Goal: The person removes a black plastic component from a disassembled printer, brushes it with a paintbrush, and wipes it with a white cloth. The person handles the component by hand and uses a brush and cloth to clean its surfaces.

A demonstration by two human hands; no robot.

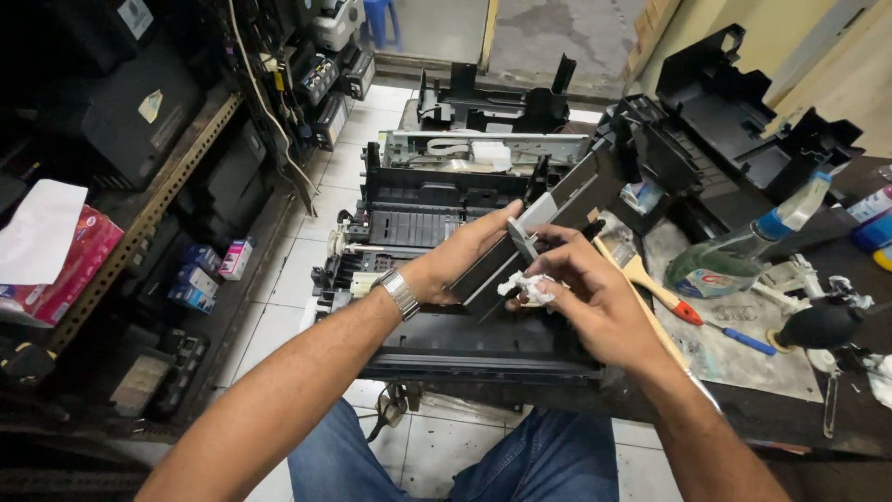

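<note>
Here the right hand (595,302) pinches a crumpled white tissue (528,286) in closed fingers, pressed against a long black printer part (548,228). The left hand (465,253) curls around that part from behind, holding it over the open printer (437,223). A brush (650,284) lies on the desk (818,418).

A paintbrush (650,284) lies right of the printer part (548,232), with a printer chassis (446,214) behind.
</note>
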